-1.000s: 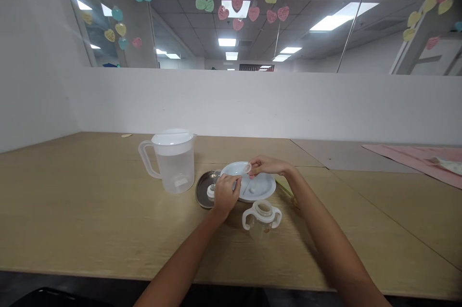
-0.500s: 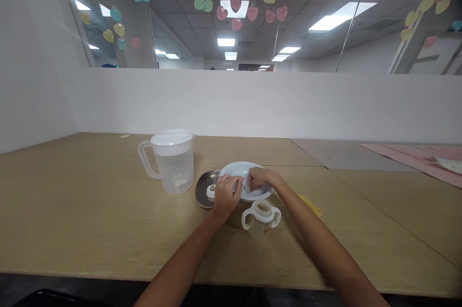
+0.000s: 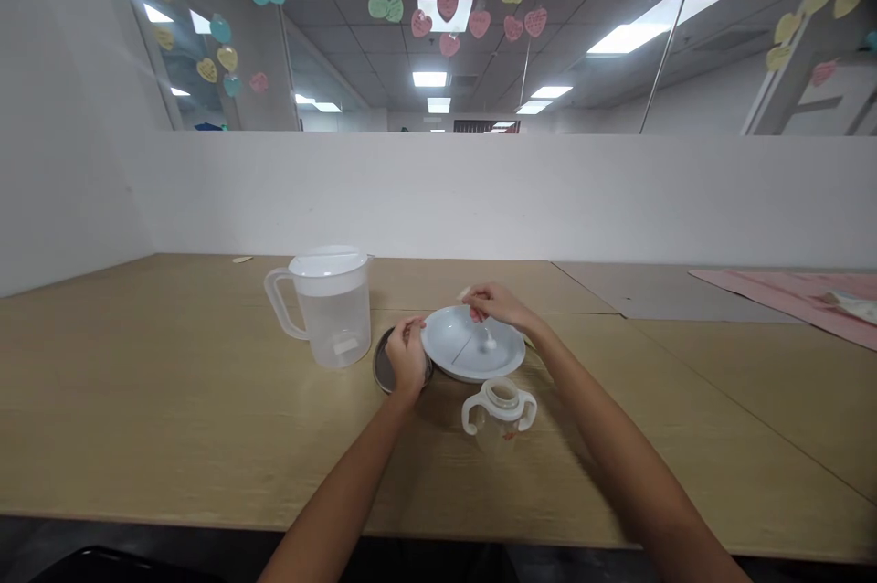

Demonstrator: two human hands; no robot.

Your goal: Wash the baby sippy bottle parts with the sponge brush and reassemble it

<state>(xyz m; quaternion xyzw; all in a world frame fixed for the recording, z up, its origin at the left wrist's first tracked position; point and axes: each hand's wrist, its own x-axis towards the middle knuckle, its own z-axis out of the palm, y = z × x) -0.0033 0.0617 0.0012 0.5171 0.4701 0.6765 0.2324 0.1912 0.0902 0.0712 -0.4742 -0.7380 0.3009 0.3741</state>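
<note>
My right hand [image 3: 494, 302] is over the back of a white oval bowl [image 3: 442, 350], fingers pinched on a small pale translucent piece [image 3: 464, 293]. That piece is too small to name surely. At the bowl's left rim is my left hand [image 3: 407, 356], its closed fingers and thumb on the edge. Beneath that hand lies a dark metal tray [image 3: 382, 364], largely covered. Inside the bowl sits a small white part [image 3: 489, 344]. A clear baby bottle [image 3: 499, 409] with two white handles stands upright, lidless, in front of the bowl.
To the left stands a lidded plastic pitcher [image 3: 335, 313] holding clear liquid. A pink cloth [image 3: 760, 291] lies at the far right. Behind the wooden table [image 3: 206, 400] rises a white wall [image 3: 438, 195] with a window above.
My right hand dipped low into the bowl, then rose to its back edge with the small piece. My left hand moved left from over the bowl to its rim.
</note>
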